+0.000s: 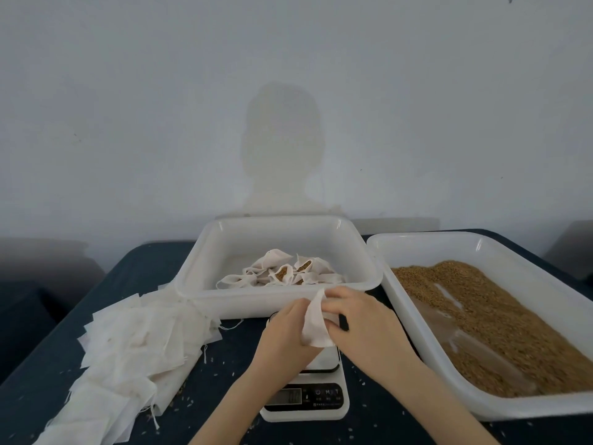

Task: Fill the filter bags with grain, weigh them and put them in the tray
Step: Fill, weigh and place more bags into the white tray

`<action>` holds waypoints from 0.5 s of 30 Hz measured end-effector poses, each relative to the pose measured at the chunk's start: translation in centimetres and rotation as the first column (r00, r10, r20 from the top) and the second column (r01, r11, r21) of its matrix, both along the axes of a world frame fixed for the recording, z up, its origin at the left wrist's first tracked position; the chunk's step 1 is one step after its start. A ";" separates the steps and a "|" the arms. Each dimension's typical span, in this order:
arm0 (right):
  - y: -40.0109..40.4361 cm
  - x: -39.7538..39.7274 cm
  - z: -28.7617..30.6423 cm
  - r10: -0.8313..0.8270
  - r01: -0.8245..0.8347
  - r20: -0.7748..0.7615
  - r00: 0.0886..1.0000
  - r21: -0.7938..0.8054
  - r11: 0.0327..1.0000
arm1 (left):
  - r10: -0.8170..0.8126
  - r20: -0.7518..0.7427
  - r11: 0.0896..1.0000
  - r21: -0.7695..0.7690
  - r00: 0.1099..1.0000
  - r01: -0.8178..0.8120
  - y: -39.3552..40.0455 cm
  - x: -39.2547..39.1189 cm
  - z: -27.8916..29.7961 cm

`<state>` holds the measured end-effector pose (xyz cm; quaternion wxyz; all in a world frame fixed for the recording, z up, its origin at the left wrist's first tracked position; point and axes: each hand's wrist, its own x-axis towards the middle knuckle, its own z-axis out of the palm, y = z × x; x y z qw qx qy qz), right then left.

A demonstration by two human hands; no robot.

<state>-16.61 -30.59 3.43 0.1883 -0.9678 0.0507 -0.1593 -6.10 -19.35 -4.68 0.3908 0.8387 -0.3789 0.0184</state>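
Note:
Both hands hold one white filter bag (316, 326) above the white kitchen scale (308, 393). My left hand (284, 335) grips its left side and my right hand (362, 326) pinches its right edge. Whether grain is inside this bag cannot be told. Behind the hands stands a white tray (199, 284) holding several filled bags (282, 273), some showing brown grain. To the right, a second white tray (426, 364) is filled with brown grain (487, 322).
A long pile of empty filter bags (128, 354) with drawstrings lies on the left of the dark table (224, 354). Loose grains are scattered on the cloth. A clear scoop-like item (449, 335) lies half buried in the grain. A pale wall rises behind.

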 end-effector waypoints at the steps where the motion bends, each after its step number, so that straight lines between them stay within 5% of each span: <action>1: -0.1 -0.1 0.2 -0.010 0.011 -0.031 0.999 0.041 0.999 | -0.003 0.006 1.000 -0.013 1.000 0.004 0.0 -0.1 0.3; 10: -1.4 -0.7 1.6 -0.050 0.028 -0.141 0.989 -0.157 0.987 | -0.088 -0.154 0.995 0.025 0.984 0.093 -0.7 -0.6 1.2; 15: -3.0 -0.9 2.3 0.007 -0.017 -0.166 0.986 -0.057 0.998 | -0.152 -0.204 0.988 -0.037 0.967 0.147 -1.1 -1.0 1.7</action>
